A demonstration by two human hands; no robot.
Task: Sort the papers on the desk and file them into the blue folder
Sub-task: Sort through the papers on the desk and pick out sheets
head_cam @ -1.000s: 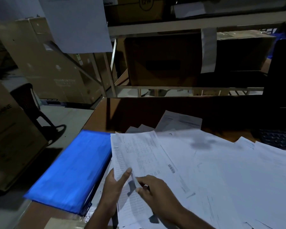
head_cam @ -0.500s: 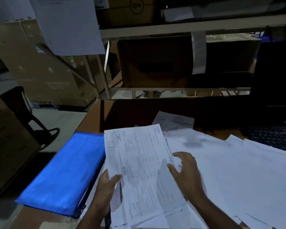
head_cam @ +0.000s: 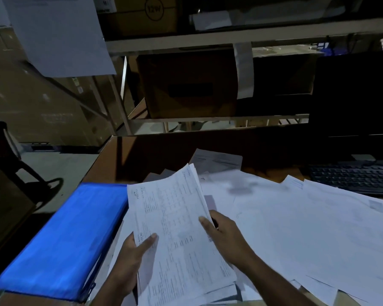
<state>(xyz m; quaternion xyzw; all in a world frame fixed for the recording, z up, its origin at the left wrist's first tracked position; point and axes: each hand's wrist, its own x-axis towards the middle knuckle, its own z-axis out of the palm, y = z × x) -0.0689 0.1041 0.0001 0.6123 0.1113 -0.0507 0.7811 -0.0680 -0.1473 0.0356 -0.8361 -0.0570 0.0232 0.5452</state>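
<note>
My left hand (head_cam: 131, 261) and right hand (head_cam: 221, 234) pinch a sheaf of papers (head_cam: 177, 228) by its edges — the blue folder (head_cam: 60, 237) lies just left, lengthwise near-to-far, nearest my left hand.

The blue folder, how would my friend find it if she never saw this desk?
Start at the brown desk covered in white papers. Look at its left edge, beside the left hand holding a printed stack. The blue folder lies flat there, the only bright blue thing among white sheets.
</note>
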